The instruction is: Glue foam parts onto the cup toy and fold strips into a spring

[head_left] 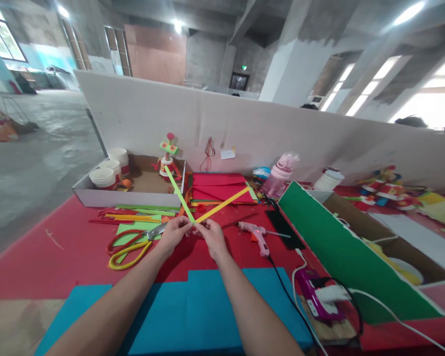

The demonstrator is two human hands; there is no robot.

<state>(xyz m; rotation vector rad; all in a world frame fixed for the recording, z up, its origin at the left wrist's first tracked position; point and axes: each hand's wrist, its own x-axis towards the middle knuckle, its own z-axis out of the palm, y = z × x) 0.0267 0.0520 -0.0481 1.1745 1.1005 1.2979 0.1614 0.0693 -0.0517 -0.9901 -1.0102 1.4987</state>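
Two paper strips meet at one end in a V shape, a green strip (179,193) leaning up to the left and a yellow strip (224,203) up to the right. My left hand (176,232) pinches the joined end near the green one. Against it, my right hand (212,235) pinches the same corner by the yellow one. Scissors (131,246) with red and yellow handles lie left of my left hand, on green paper. A pink glue gun (257,236) rests to the right of my right hand.
An open box (129,199) with paper cups (103,177) and a paper figure (166,160) stands back left. Red paper (218,185) lies behind the strips. A phone (285,230), a power strip (317,296) with cables and a green-sided box (352,262) are on the right.
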